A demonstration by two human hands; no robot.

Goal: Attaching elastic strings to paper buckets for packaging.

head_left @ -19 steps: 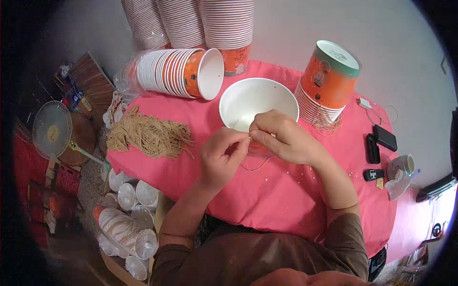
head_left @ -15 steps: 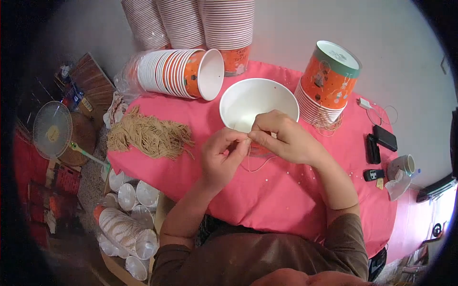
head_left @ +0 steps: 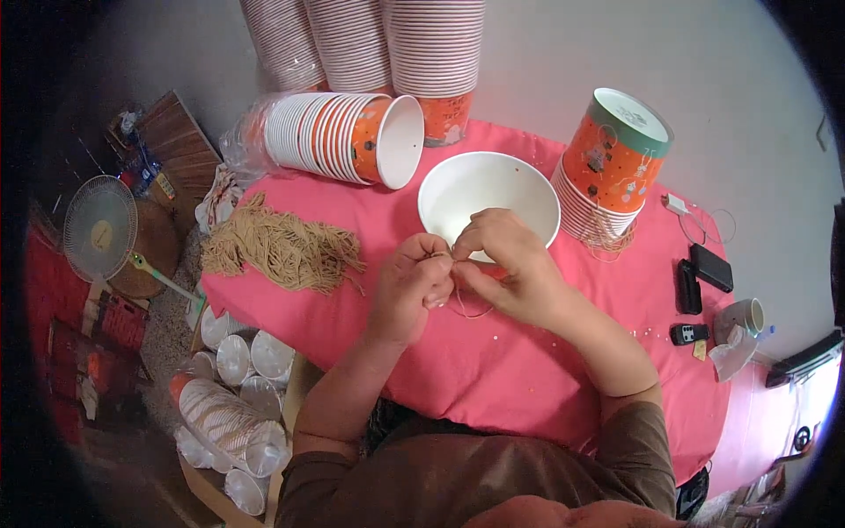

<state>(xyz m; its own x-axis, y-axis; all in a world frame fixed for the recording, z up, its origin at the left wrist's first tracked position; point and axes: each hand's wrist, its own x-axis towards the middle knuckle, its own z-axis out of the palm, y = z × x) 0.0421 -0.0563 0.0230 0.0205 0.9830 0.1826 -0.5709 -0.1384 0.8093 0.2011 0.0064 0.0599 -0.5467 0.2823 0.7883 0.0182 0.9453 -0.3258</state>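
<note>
My left hand (head_left: 407, 289) and my right hand (head_left: 513, 268) meet fingertip to fingertip over the near rim of a white-lined paper bucket (head_left: 491, 180). Both hands are closed in a pinch on a thin tan string (head_left: 471, 315), which droops in a loop below the fingers. The bucket stands with its mouth up, and the fingers hide part of its orange outside. To the left lies a heap of tan strings (head_left: 282, 248). A stack of upturned orange buckets (head_left: 612, 163) stands to the right, with strings hanging at its side.
A bagged stack of buckets (head_left: 339, 139) lies on its side at the back left, before tall upright stacks (head_left: 437, 53). On the right are a black box-shaped device (head_left: 710, 268), a small remote (head_left: 688, 333) and a cup (head_left: 738, 319). Clear wrapped cups (head_left: 233, 422) fill a carton below left.
My left fingers have curled in more, and the string is now bent round near them. My right hand has turned slightly. The whole view has shifted a little.
</note>
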